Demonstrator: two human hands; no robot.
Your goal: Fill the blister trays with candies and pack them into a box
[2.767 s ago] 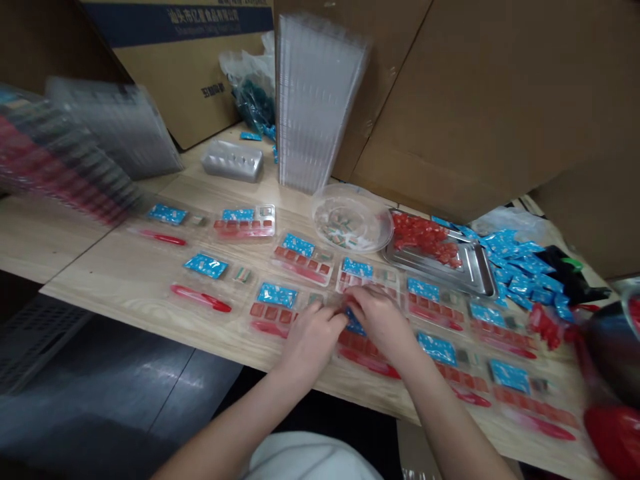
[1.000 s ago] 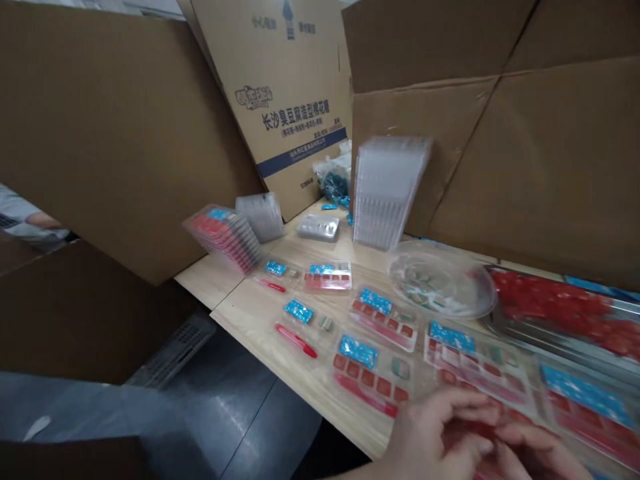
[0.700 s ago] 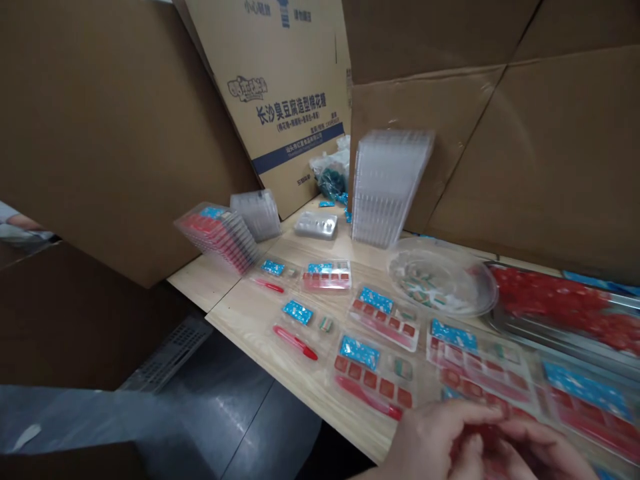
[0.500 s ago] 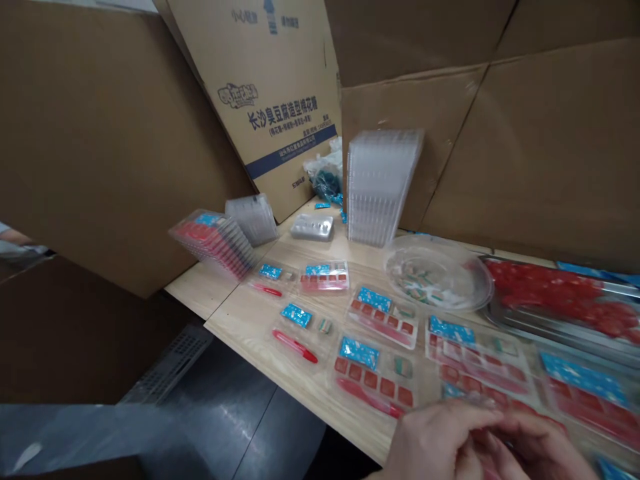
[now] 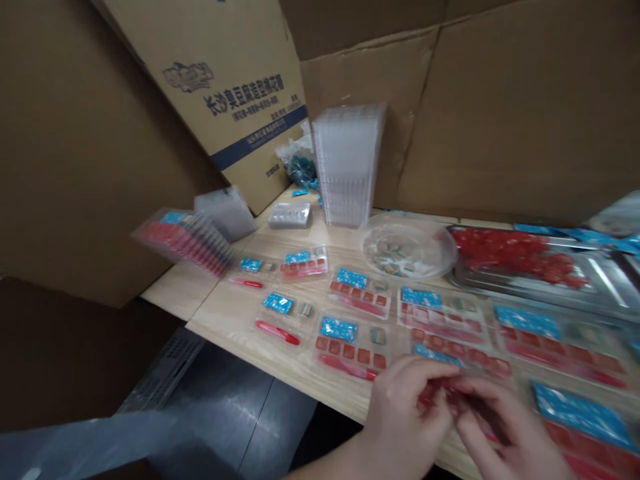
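Observation:
My left hand [image 5: 405, 413] and my right hand [image 5: 500, 427] meet at the near edge of the wooden table [image 5: 225, 313], fingers pinched together on small red pieces over a clear blister tray [image 5: 460, 357]. Motion blur hides exactly what each finger holds. Around them lie several clear trays, each with a blue packet, red squares and a red stick, such as the tray [image 5: 350, 343] just left of my hands. A steel tray of red pieces [image 5: 525, 257] and a clear bowl [image 5: 407, 243] sit behind.
A tall stack of empty clear trays [image 5: 347, 163] stands at the back. Filled trays lean in a stack [image 5: 183, 240] at the left, beside an empty stack [image 5: 225, 210]. Cardboard boxes [image 5: 225, 87] wall the table. Blue packets [image 5: 590, 235] lie at the far right.
The view swung up and left, then back down to the right. My hands stayed pinched together at the near edge and now show more fully in the frame.

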